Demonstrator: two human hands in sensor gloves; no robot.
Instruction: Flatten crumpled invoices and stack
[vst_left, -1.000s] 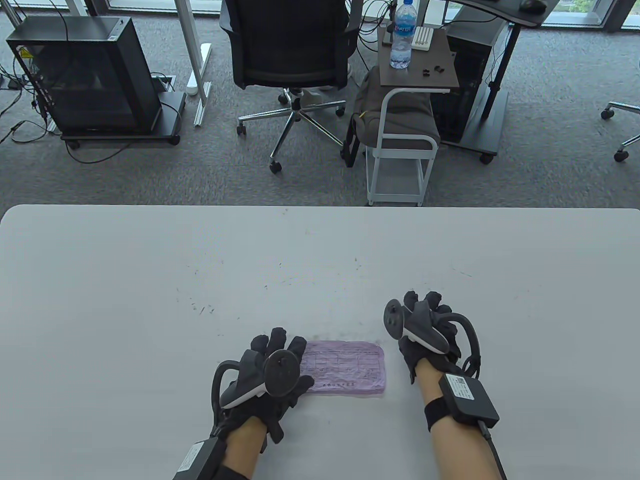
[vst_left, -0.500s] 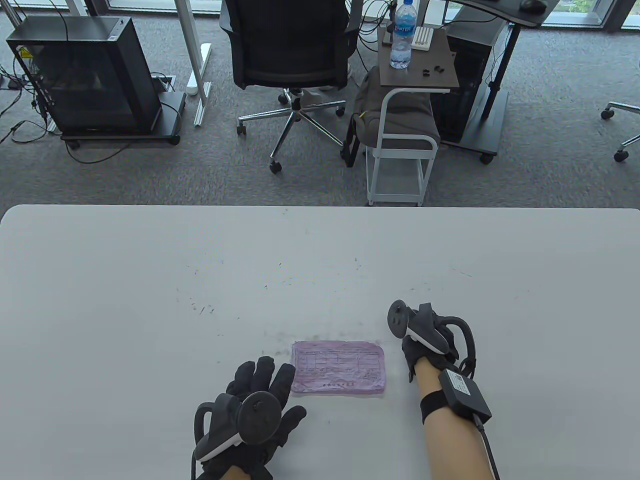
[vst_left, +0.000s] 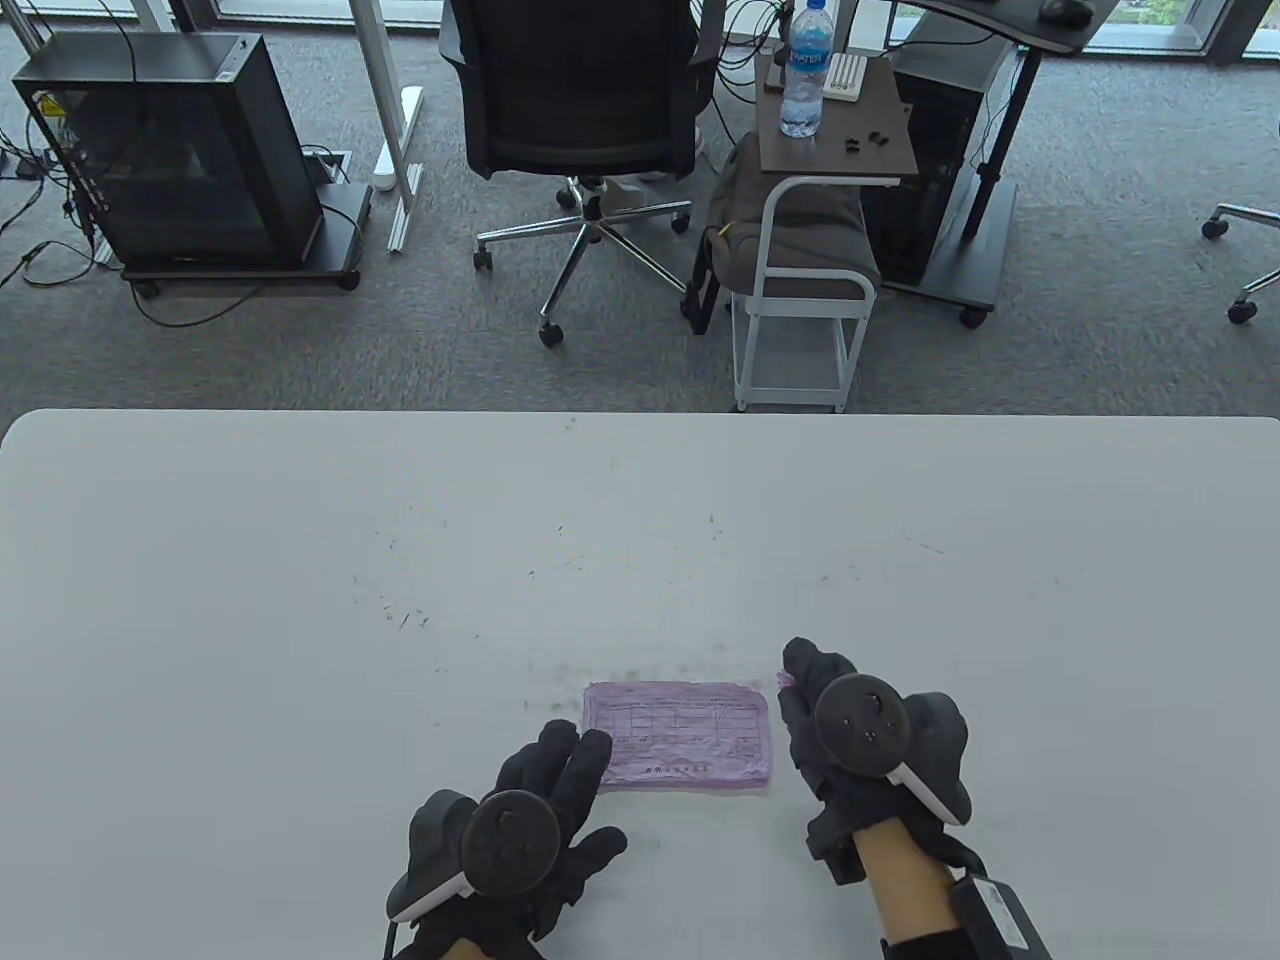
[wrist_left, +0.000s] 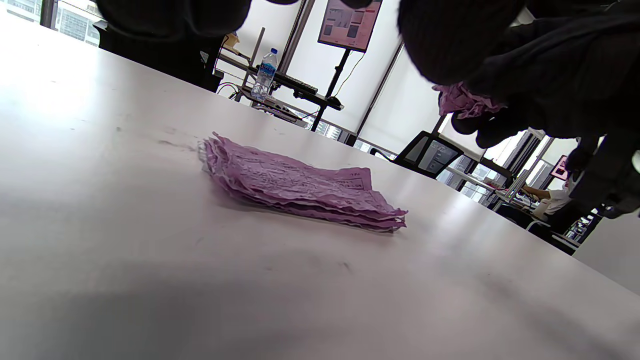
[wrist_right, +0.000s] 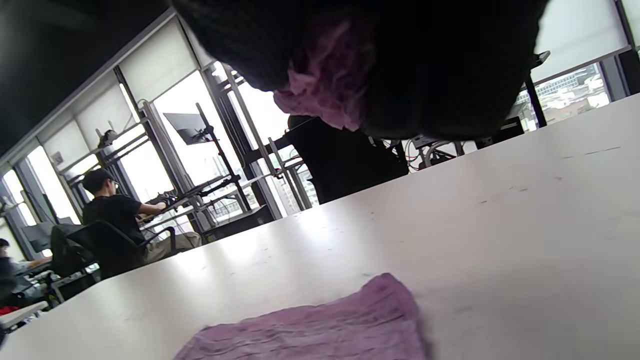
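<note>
On the white table (vst_left: 300, 560), the left hand (vst_left: 520, 820) lies with fingers straight and loose, its fingertips touching the near left corner of the flat purple invoice stack (vst_left: 680, 735), while just right of the stack the right hand (vst_left: 860, 750) grips a crumpled purple invoice (wrist_right: 325, 85).

Table (vst_left: 300, 560) bare beyond invoice stack (vst_left: 690, 740); hands flank stack
</note>
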